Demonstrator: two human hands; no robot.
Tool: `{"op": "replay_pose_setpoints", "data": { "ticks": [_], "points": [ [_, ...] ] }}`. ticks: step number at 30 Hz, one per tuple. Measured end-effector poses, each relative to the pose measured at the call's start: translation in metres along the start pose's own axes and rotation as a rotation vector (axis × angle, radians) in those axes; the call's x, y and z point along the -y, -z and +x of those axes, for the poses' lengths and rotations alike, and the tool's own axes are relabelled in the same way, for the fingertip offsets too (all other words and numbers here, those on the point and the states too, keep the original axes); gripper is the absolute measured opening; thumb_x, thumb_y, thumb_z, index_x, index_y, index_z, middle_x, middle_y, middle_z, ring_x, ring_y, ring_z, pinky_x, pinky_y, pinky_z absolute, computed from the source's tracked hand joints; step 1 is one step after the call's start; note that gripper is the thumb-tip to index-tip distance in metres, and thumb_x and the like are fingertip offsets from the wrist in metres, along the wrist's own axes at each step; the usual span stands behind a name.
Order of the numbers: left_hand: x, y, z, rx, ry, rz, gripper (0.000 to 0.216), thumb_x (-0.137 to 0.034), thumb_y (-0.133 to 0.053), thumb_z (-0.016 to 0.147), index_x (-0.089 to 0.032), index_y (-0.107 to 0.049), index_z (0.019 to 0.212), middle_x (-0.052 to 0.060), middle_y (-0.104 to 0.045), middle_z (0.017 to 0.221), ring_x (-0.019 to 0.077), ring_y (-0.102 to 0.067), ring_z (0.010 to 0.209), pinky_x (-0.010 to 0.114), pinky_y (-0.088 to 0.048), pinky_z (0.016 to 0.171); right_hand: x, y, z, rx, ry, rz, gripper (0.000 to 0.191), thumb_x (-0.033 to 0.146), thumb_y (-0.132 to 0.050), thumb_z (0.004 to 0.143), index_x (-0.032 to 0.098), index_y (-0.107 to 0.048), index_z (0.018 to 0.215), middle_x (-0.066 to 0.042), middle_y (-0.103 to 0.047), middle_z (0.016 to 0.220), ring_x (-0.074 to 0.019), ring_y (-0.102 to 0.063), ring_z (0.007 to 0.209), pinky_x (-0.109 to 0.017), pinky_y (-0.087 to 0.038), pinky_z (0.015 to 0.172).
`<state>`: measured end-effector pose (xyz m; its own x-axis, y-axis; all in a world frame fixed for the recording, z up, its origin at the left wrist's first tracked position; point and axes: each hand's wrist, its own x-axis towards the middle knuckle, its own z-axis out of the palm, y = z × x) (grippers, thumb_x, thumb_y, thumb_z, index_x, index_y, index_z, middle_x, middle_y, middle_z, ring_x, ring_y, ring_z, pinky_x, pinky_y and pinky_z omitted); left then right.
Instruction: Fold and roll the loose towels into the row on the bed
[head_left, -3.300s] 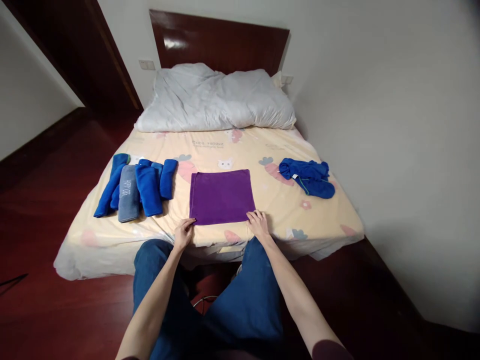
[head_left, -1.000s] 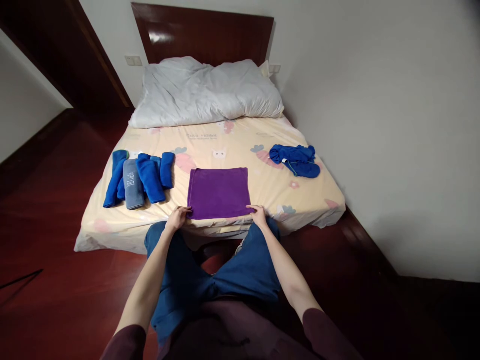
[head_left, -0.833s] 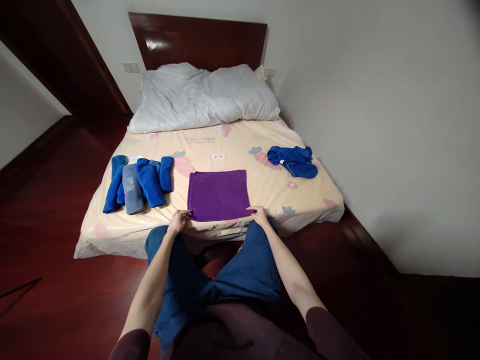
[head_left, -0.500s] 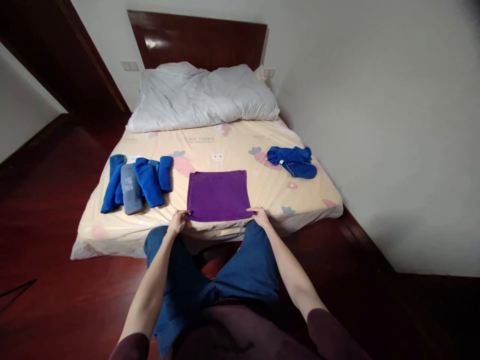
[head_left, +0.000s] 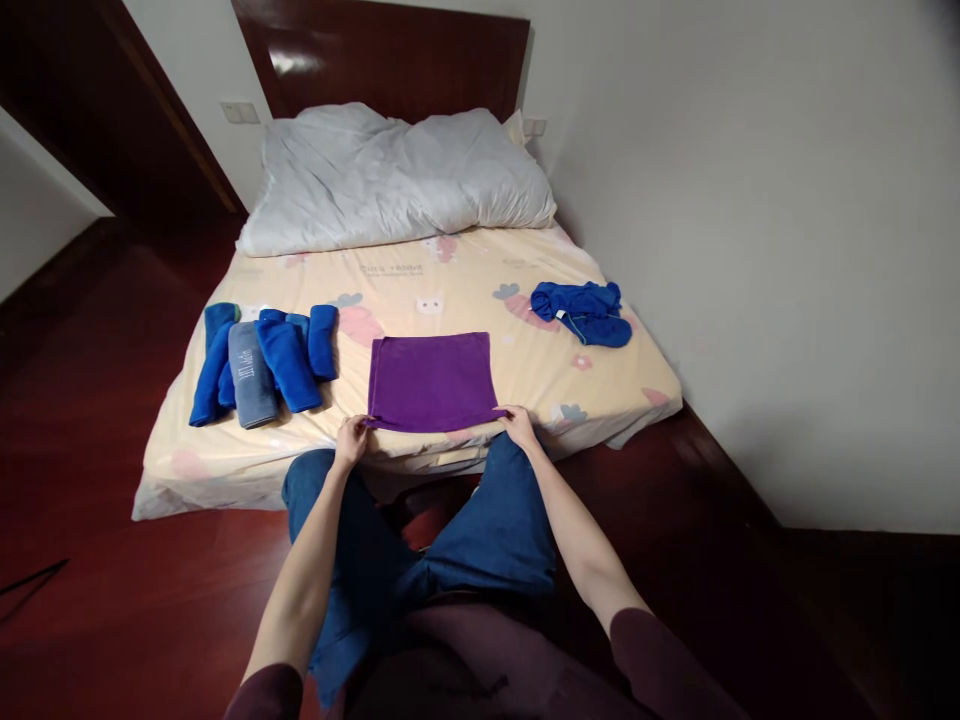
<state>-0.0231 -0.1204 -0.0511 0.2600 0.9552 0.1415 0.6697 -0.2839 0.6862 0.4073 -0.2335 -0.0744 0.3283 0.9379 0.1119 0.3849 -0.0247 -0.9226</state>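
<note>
A purple towel [head_left: 432,380] lies flat as a folded rectangle near the front edge of the bed [head_left: 442,300]. My left hand [head_left: 351,440] pinches its near left corner, and my right hand [head_left: 517,427] pinches the near right corner. Between the two hands the near edge is slightly raised and turned over in a narrow strip. To the left lie several rolled towels: blue ones [head_left: 289,365] and a grey one [head_left: 253,375] with white lettering. At the right is a crumpled blue cloth [head_left: 581,312] with a small white tag.
A pale grey quilt [head_left: 397,185] lies bunched across the head of the bed, before a dark wooden headboard [head_left: 390,55]. A white wall [head_left: 750,250] stands along the right side. Dark red flooring [head_left: 82,430] shows at the left.
Both hands have lifted the towel's near edge a little and turned it inward, away from me. The whole view has shifted slightly, with the bed now higher in the picture.
</note>
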Motion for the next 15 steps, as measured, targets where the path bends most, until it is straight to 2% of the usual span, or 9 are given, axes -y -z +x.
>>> {"op": "replay_pose_setpoints", "data": {
  "ticks": [4, 7, 9, 12, 15],
  "points": [
    [0.004, 0.0, 0.003, -0.015, 0.041, 0.049, 0.029, -0.043, -0.052, 0.088, -0.019, -0.067, 0.084, 0.009, -0.066, 0.074, 0.0293, -0.061, 0.087, 0.039, -0.05, 0.081, 0.001, 0.0, 0.001, -0.033, -0.032, 0.021, 0.026, 0.035, -0.061, 0.075, 0.018, -0.075, 0.089, -0.008, -0.076, 0.089, -0.0227, -0.07, 0.081, -0.035, -0.056, 0.077],
    [0.006, 0.0, 0.003, -0.017, 0.055, 0.07, 0.029, -0.044, -0.052, 0.089, -0.019, -0.066, 0.086, 0.009, -0.065, 0.075, 0.0294, -0.061, 0.088, 0.038, -0.048, 0.08, 0.002, -0.001, 0.002, -0.043, -0.047, 0.029, 0.029, 0.046, -0.062, 0.075, 0.018, -0.07, 0.08, -0.005, -0.07, 0.075, -0.0192, -0.062, 0.067, -0.03, -0.05, 0.064],
    [0.006, -0.001, 0.004, -0.016, 0.064, 0.08, 0.029, -0.045, -0.051, 0.09, -0.019, -0.065, 0.087, 0.009, -0.065, 0.076, 0.0294, -0.061, 0.088, 0.037, -0.047, 0.08, 0.004, -0.001, 0.002, -0.047, -0.055, 0.03, 0.034, 0.053, -0.063, 0.076, 0.02, -0.062, 0.07, -0.002, -0.061, 0.063, -0.016, -0.053, 0.058, -0.027, -0.043, 0.056],
    [0.006, -0.001, 0.004, -0.009, 0.079, 0.09, 0.03, -0.045, -0.049, 0.092, -0.02, -0.062, 0.083, 0.008, -0.061, 0.073, 0.0282, -0.061, 0.084, 0.036, -0.046, 0.077, 0.008, -0.001, 0.003, -0.052, -0.057, 0.025, 0.043, 0.06, -0.062, 0.077, 0.023, -0.048, 0.061, 0.003, -0.046, 0.055, -0.0129, -0.041, 0.054, -0.026, -0.035, 0.052],
    [0.005, -0.001, 0.005, -0.001, 0.094, 0.092, 0.03, -0.045, -0.046, 0.093, -0.021, -0.057, 0.08, 0.005, -0.058, 0.069, 0.0258, -0.06, 0.078, 0.034, -0.044, 0.075, 0.013, -0.001, 0.004, -0.058, -0.05, 0.016, 0.047, 0.065, -0.059, 0.078, 0.024, -0.043, 0.061, 0.004, -0.04, 0.056, -0.0127, -0.037, 0.056, -0.026, -0.033, 0.053]
  ]
}}
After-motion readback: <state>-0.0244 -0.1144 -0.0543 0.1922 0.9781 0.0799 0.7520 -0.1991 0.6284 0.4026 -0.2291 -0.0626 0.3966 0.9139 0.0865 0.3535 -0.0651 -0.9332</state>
